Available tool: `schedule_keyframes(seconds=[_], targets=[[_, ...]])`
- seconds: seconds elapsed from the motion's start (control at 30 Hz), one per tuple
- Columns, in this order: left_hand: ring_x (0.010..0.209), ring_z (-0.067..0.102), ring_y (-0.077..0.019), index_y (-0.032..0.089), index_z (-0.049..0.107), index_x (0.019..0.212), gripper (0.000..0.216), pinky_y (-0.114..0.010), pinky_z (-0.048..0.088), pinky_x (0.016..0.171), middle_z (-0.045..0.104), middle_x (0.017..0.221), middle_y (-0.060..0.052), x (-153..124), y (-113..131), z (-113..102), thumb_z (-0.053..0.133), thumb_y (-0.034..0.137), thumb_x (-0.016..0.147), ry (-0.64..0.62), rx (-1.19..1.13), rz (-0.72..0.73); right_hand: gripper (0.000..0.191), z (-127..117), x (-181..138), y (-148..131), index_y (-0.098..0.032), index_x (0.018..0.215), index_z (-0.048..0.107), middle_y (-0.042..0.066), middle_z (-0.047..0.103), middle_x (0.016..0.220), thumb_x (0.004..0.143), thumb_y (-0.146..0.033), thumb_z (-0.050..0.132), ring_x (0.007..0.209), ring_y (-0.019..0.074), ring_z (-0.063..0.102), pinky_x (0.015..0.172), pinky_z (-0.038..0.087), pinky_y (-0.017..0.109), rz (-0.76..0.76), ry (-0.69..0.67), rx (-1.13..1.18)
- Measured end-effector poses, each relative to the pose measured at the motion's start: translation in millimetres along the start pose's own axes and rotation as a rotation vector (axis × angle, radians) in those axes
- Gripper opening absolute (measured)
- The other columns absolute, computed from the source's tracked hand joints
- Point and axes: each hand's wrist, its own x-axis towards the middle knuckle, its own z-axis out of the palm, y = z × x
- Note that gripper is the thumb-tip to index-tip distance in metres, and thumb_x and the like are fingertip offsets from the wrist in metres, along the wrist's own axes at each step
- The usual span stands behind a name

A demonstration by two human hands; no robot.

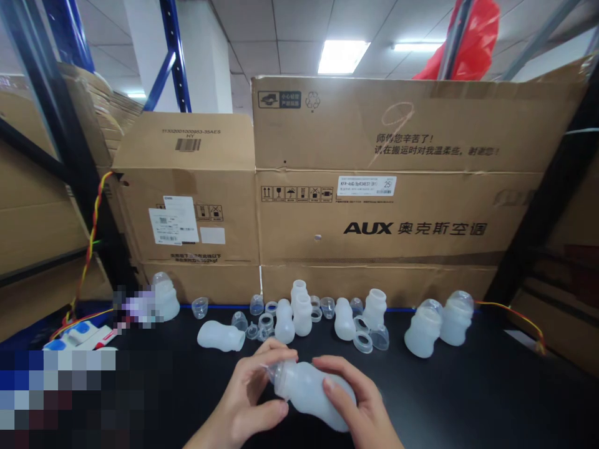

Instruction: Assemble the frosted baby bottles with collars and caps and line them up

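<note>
A frosted baby bottle [311, 390] lies tilted on its side between my hands, just above the black tabletop. My right hand [358, 396] is closed around its body, thumb on the near side. At the other end, my left hand [255, 393] has its thumb and fingers at the collar, where a clear nipple [274, 373] points left. Beyond my hands, another bottle body [221, 335] lies on its side. Open bottle bodies [375, 307] stand among loose collar rings [363, 341] and clear caps [379, 338].
Capped bottles [423, 327] stand at the right, and one more capped bottle [165, 298] at the far left. A large cardboard sheet [299, 249] walls off the back. A power strip [84, 337] with cables lies at the left, near a pixelated patch. Dark shelf posts rise on both sides.
</note>
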Motion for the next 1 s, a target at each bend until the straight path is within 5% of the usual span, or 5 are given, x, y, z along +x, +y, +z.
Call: schedule_keyframes(seconds=[0.27, 0.4, 0.7, 0.87, 1.0], targets=[[0.090, 0.074, -0.0279, 0.021, 0.062, 0.141, 0.094, -0.035, 0.059, 0.080, 0.077, 0.101, -0.011, 12.3, -7.6, -3.4, 0.097, 0.046, 0.057, 0.253, -0.010, -0.092, 0.067, 15.5, 3.5, -7.3, -0.016, 0.124, 0.066, 0.008, 0.073, 0.080, 0.082, -0.067, 0.076, 0.067, 0.0213, 0.070, 0.059, 0.056, 0.030, 0.353, -0.220, 0.617], [0.084, 0.075, -0.0219, 0.021, 0.075, 0.116, 0.052, -0.028, 0.060, 0.073, 0.079, 0.096, -0.008, 20.5, -3.1, -12.7, 0.090, 0.044, 0.071, 0.485, 0.068, -0.081, 0.086, 11.1, 3.8, -13.8, -0.017, 0.143, 0.050, 0.010, 0.075, 0.088, 0.081, -0.072, 0.073, 0.073, 0.0227, 0.072, 0.065, 0.057, 0.033, 0.294, -0.157, 0.677], [0.086, 0.074, -0.0297, 0.016, 0.082, 0.099, 0.047, -0.035, 0.058, 0.079, 0.081, 0.093, -0.010, -1.7, 0.9, 19.3, 0.084, 0.055, 0.074, 0.178, 0.075, -0.218, 0.065, 12.5, 0.5, -1.6, -0.021, 0.119, 0.071, 0.012, 0.073, 0.118, 0.069, -0.057, 0.089, 0.105, 0.0299, 0.070, 0.093, 0.056, 0.041, 0.179, -0.210, 0.362], [0.112, 0.068, -0.0391, 0.021, 0.082, 0.106, 0.056, -0.047, 0.054, 0.095, 0.075, 0.125, -0.015, -11.4, 0.6, 19.0, 0.084, 0.062, 0.069, 0.198, 0.016, -0.158, 0.066, 13.5, 1.5, 0.1, -0.014, 0.114, 0.071, 0.010, 0.073, 0.084, 0.083, -0.071, 0.067, 0.075, 0.0219, 0.072, 0.075, 0.058, 0.033, 0.483, -0.466, 0.657], [0.109, 0.068, -0.0401, 0.025, 0.083, 0.103, 0.053, -0.052, 0.054, 0.091, 0.077, 0.114, -0.016, -6.7, 3.4, 19.9, 0.085, 0.063, 0.067, 0.021, -0.004, -0.067, 0.056, 11.8, 2.3, 7.1, -0.017, 0.092, 0.073, 0.007, 0.068, 0.075, 0.086, -0.070, 0.060, 0.078, 0.0242, 0.070, 0.072, 0.059, 0.035, 0.428, -0.526, 0.496]])
